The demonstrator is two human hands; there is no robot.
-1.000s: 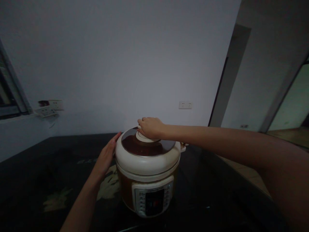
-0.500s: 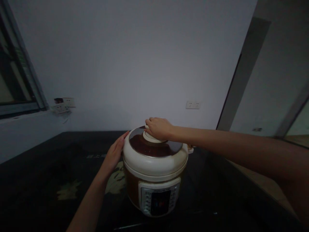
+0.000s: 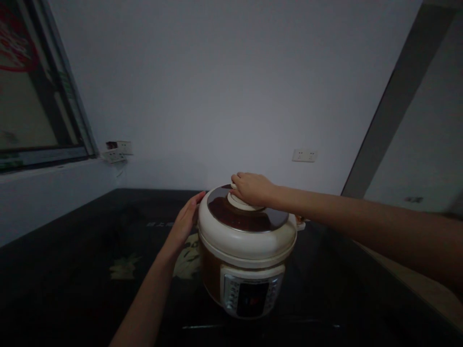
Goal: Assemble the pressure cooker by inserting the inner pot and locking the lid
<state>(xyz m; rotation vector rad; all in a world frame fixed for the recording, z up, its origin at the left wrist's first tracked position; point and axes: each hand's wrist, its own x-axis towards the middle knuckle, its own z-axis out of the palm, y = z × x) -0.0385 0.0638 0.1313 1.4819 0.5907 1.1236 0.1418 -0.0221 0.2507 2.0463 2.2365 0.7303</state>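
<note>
An electric pressure cooker with a cream lid rim, brown body and front control panel stands upright on the dark table. My right hand is closed around the cream handle in the middle of the lid, hiding much of it. The lid sits on the pot. My left hand rests against the left side of the lid's rim, its fingers stretched out and pointing away from me.
The glossy black table carries pale leaf patterns and meets a plain wall behind. A wall socket is behind the cooker, and more sockets are near the window at left.
The camera view has turned a little to the left, so everything sits further right in the picture. Both hands keep their places on the cooker.
</note>
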